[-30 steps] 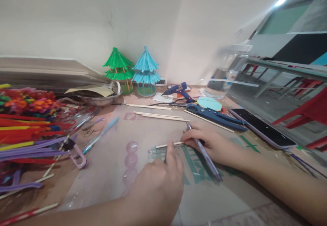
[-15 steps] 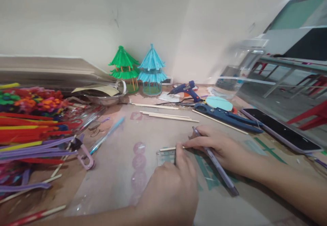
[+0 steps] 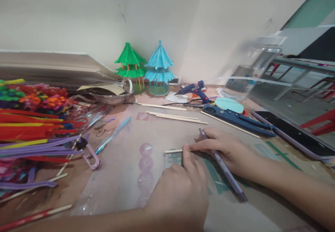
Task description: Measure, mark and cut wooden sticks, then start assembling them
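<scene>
One thin stick (image 3: 172, 151) lies along a clear ruler (image 3: 169, 160) under the left hand's (image 3: 180, 188) forefinger; whether that hand grips anything, I cannot tell. The right hand (image 3: 231, 151) clasps a purple pen (image 3: 227, 174). Behind, yellowish paper (image 3: 103, 88) lies across a metal bowl (image 3: 112, 100); a clear jar's (image 3: 261, 55) contents are blurred.

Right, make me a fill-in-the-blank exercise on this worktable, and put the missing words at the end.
1. The purple pen is held in the person's ____.
2. The left hand has its index finger at a thin, pale wooden ____.
3. In the picture, the green roofed model stands to the ____ of the light blue roofed model.
4. The body of the glue gun is coloured ____.

Missing words: right hand; stick; left; blue.
</scene>
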